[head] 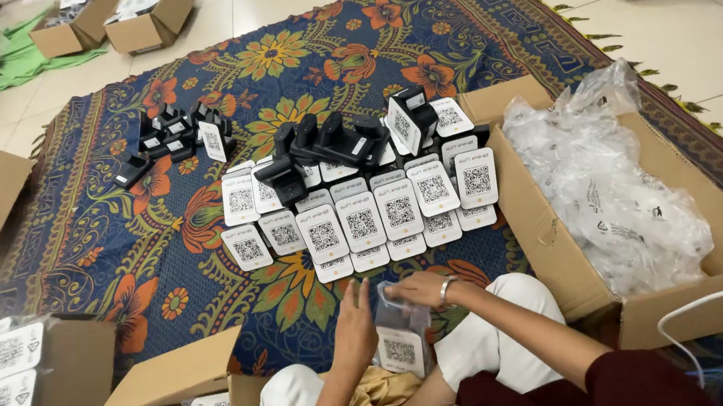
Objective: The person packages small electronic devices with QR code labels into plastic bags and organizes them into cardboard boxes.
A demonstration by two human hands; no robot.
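- The left hand (355, 324) is held up with its fingers straight and spread, flat against the left side of a small clear plastic bag (400, 333) and gripping nothing.
- The right hand (422, 290), a bangle on its wrist, has its fingers curled over the top of the bag and pinches its upper edge; a white card with a square black code pattern sits inside the bag.
- The bag hangs between the two hands, just above the person's lap and white-clad knees.
- Just left of and below the left hand, an open cardboard box (166, 385) holds more bagged white cards.
- To the right of the right hand, a large cardboard box (566, 271) is filled with crumpled empty clear plastic bags (609, 177).
- Just beyond both hands, on a blue floral mat (115, 247), rows of white code cards (362, 221) lie overlapping.
- Farther beyond the cards, black stands (320, 145) are heaped together, with a smaller cluster of black stands (175, 133) off to the far left.
- Well beyond, at the mat's far edge, two open cardboard boxes (114, 23) stand on the tiled floor.
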